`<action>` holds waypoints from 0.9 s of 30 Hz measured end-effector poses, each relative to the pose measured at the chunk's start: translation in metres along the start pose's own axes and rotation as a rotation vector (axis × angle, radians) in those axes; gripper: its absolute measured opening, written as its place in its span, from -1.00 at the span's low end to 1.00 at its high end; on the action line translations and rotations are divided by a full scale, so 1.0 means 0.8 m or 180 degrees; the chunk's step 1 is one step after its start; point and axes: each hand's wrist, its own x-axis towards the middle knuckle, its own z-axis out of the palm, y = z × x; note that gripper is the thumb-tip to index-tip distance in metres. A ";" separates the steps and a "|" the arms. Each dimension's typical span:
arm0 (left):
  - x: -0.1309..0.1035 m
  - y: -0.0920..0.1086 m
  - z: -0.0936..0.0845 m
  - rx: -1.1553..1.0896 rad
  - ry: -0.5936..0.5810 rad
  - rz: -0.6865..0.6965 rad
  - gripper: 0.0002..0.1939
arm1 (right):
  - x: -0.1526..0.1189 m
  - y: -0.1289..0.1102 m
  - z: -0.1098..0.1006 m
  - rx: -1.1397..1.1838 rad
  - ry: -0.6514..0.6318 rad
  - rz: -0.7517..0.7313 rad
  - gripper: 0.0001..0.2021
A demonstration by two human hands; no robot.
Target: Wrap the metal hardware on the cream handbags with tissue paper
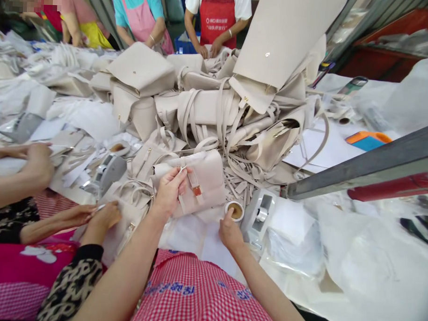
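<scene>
My left hand (170, 191) grips a small cream handbag (206, 179) by its front flap, near a strap tab with a brown patch. The bag rests tilted on the table in front of me. My right hand (229, 232) reaches to a small roll of tape (236, 210) and touches its near side; whether it grips the roll I cannot tell. A grey tape dispenser (259, 217) stands just right of that roll. Behind the bag rises a big heap of cream handbags and loose straps (216, 109).
A co-worker's hands (96, 215) work on another bag at my left, with a second tape dispenser (110, 172) beyond. More people in aprons stand at the far side. A grey metal bar (368, 168) crosses at right, over clear plastic bags (354, 249). An orange-blue box (367, 139) lies far right.
</scene>
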 end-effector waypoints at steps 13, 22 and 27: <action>0.008 -0.005 -0.002 -0.0162 -0.0180 0.0067 -0.73 | -0.017 0.019 0.005 -0.0577 0.0043 0.0023 -0.41; 0.006 -0.005 -0.002 -0.0095 -0.0167 0.0047 -0.69 | -0.009 0.008 0.010 -0.0757 -0.0061 -0.0342 -0.68; 0.005 -0.004 0.000 -0.0122 -0.0171 0.0027 -0.69 | -0.003 -0.027 0.040 -0.0561 -0.0061 -0.0635 -0.82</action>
